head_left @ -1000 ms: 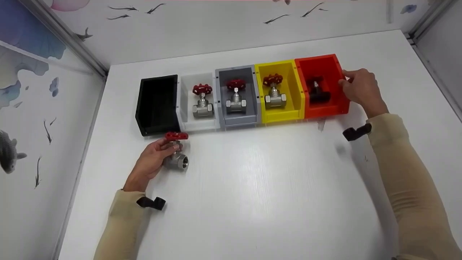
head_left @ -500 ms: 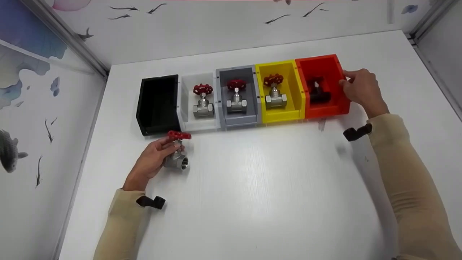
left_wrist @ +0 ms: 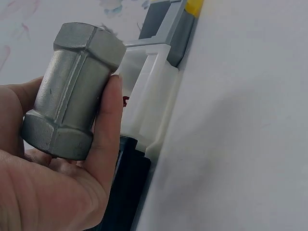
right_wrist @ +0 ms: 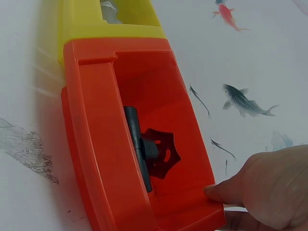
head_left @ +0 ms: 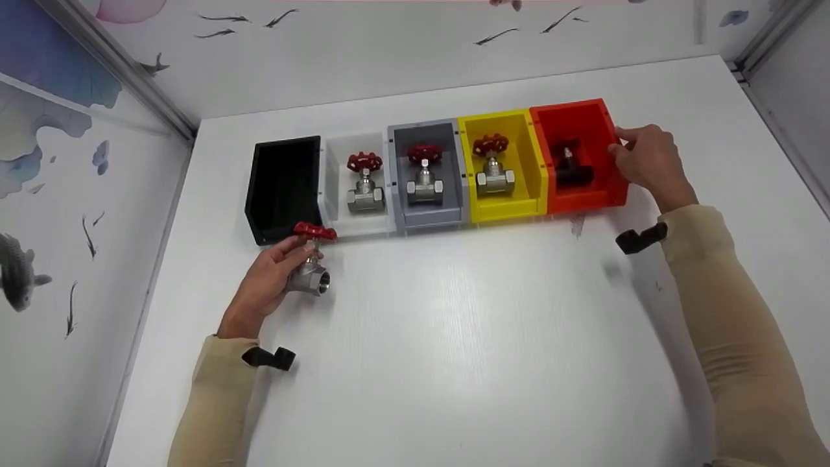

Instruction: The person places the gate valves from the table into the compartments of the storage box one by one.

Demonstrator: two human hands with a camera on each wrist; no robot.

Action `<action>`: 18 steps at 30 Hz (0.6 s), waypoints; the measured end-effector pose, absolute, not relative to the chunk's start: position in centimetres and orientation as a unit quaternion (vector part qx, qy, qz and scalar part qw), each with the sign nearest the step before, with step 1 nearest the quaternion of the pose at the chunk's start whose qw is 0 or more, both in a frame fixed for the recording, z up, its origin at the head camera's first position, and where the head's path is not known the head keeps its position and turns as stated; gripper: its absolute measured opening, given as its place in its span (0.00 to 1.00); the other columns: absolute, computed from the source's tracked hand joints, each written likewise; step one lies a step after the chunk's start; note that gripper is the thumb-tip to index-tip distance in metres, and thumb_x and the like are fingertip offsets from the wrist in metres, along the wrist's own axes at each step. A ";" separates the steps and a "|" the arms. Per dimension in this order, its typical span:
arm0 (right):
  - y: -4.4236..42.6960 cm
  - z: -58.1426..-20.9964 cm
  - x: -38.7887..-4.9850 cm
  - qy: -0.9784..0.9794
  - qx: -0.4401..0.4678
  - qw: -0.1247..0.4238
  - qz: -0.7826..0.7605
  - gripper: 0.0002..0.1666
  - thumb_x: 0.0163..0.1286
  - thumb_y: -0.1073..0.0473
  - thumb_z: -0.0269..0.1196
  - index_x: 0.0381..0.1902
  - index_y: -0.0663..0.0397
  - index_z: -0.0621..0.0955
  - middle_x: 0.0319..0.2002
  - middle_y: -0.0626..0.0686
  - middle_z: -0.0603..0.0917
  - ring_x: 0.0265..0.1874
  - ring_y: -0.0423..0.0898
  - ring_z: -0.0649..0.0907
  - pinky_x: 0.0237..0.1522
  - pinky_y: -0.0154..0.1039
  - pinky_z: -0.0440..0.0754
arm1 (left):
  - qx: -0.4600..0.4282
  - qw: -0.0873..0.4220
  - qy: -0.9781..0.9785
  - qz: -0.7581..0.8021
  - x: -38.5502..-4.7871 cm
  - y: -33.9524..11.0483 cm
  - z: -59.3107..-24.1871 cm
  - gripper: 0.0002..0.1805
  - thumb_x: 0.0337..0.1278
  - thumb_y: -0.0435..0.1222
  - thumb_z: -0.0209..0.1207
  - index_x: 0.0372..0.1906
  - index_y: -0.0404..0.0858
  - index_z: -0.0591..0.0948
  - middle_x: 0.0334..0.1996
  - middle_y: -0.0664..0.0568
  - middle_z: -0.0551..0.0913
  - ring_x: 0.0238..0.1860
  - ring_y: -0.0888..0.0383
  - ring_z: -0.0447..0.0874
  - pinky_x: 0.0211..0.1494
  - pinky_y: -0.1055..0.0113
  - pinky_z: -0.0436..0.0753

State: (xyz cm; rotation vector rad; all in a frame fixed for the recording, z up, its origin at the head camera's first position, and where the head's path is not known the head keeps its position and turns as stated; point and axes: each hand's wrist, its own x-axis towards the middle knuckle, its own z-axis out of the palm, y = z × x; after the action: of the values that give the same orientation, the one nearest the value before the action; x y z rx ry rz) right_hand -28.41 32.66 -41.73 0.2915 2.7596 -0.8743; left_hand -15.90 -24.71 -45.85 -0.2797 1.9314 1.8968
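My left hand (head_left: 262, 279) grips a silver gate valve (head_left: 308, 280) with a red handwheel, held just in front of the black bin (head_left: 285, 235). In the left wrist view the valve's hex-ended body (left_wrist: 72, 91) lies across the fingers, and its handwheel is hidden. At the far right, my right hand (head_left: 652, 162) pinches the side wall of the red bin (head_left: 587, 200), thumb over the rim. Inside that bin lies a black valve (right_wrist: 138, 149) with a dark red handwheel. One silver valve each stands in the white bin (head_left: 360, 227), grey bin (head_left: 431, 219) and yellow bin (head_left: 509, 213).
The bins form a joined row along the back of the white table (head_left: 441, 337). A white wall (head_left: 389, 58) with painted fish rises behind them, and another wall (head_left: 71, 259) stands at the left. Black camera mounts (head_left: 269, 358) are on both sleeves.
My left hand has moved the valve slightly away from me and to the left, after tilting it a little. The right hand and the bins have stayed in place.
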 end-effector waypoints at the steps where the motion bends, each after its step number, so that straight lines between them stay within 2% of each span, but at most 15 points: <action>1: 32.7 -41.8 -28.4 0.942 0.099 0.115 -0.298 0.32 0.79 0.51 0.49 0.75 0.49 0.56 0.58 0.71 0.74 0.44 0.58 0.75 0.29 0.30 0.77 | -0.099 0.207 0.692 0.684 -15.9 -24.8 -45.8 0.32 0.74 0.42 0.53 0.75 0.35 0.60 0.66 0.37 0.70 0.53 0.60 0.75 0.54 0.72 0.78; 6: 32.8 -41.8 -28.4 0.945 0.096 0.111 -0.293 0.32 0.79 0.51 0.49 0.75 0.50 0.56 0.58 0.71 0.74 0.44 0.58 0.76 0.30 0.31 0.78 | -0.084 0.199 0.681 0.700 -16.0 -25.0 -45.5 0.34 0.74 0.41 0.53 0.77 0.34 0.57 0.66 0.37 0.69 0.52 0.61 0.76 0.52 0.72 0.80; 8: 32.8 -41.8 -28.4 0.945 0.096 0.110 -0.293 0.32 0.79 0.51 0.49 0.76 0.50 0.56 0.58 0.71 0.74 0.44 0.58 0.76 0.31 0.32 0.78 | -0.075 0.196 0.674 0.709 -16.1 -25.1 -45.4 0.34 0.73 0.39 0.54 0.77 0.33 0.56 0.65 0.37 0.71 0.52 0.60 0.77 0.51 0.71 0.80; 13: 32.8 -41.7 -28.4 0.943 0.099 0.110 -0.298 0.32 0.79 0.51 0.49 0.75 0.50 0.56 0.58 0.72 0.74 0.45 0.58 0.76 0.31 0.32 0.78 | -0.049 0.183 0.654 0.732 -16.1 -25.2 -45.5 0.35 0.69 0.32 0.58 0.75 0.30 0.57 0.56 0.44 0.80 0.55 0.57 0.81 0.51 0.71 0.81; 18: 32.8 -41.8 -28.4 0.943 0.094 0.107 -0.301 0.32 0.79 0.51 0.49 0.75 0.50 0.57 0.57 0.72 0.75 0.43 0.57 0.76 0.30 0.30 0.77 | -0.044 0.168 0.656 0.734 -16.0 -25.6 -45.5 0.36 0.66 0.29 0.60 0.74 0.27 0.58 0.50 0.50 0.82 0.56 0.56 0.83 0.53 0.71 0.81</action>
State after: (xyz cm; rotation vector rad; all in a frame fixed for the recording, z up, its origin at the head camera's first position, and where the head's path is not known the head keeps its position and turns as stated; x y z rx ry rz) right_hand -28.43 32.78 -41.84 0.2771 2.7763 -0.8850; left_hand -15.97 -25.61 -45.46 -0.1255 1.8670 2.0881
